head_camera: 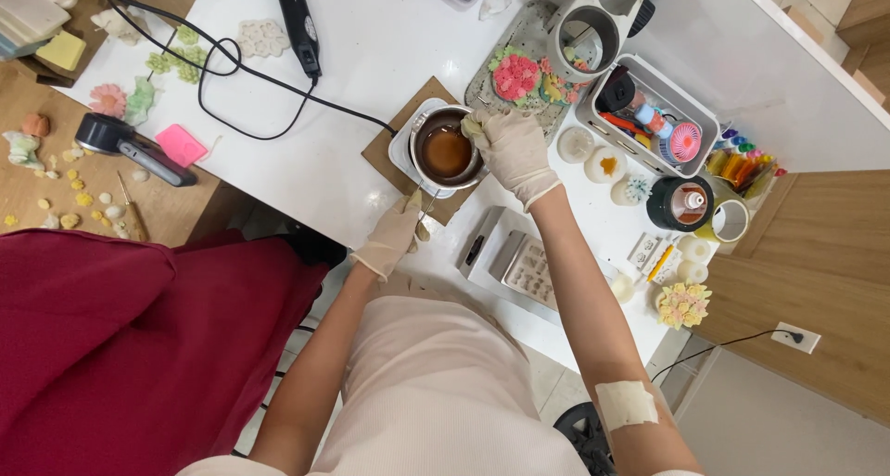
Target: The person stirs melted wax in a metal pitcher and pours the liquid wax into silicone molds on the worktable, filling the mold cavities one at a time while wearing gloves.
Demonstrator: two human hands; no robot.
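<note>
- My right hand [513, 150], gloved, curls over the far rim of the pot [447, 148], fingers pressed together on a small pale lump at the edge; I cannot tell what the lump is.
- My left hand [394, 235], also gloved, pinches the pot's thin handle at the near side, just off the board [387, 147] under it.
- The pot sits on that brown board on the white table [371, 40], straight ahead of me, and holds an amber liquid, fully melted and smooth as far as I can see.
- I judge the melting done; the liquid is not yet poured, and the mould tray [530, 270] near my right forearm looks pale and unfilled, though it is too small to be sure.
- Finished flower shapes already lie on the grey tray [482, 82] just beyond the pot: pink, yellow, green.
- To the right, a white bin [700, 124] holds small bottles and a round pink item; beyond it stands a row of small coloured bottles [742, 165].
- A black round tin [680, 203] with a white-and-orange label stands beside a tape roll [731, 221].
</note>
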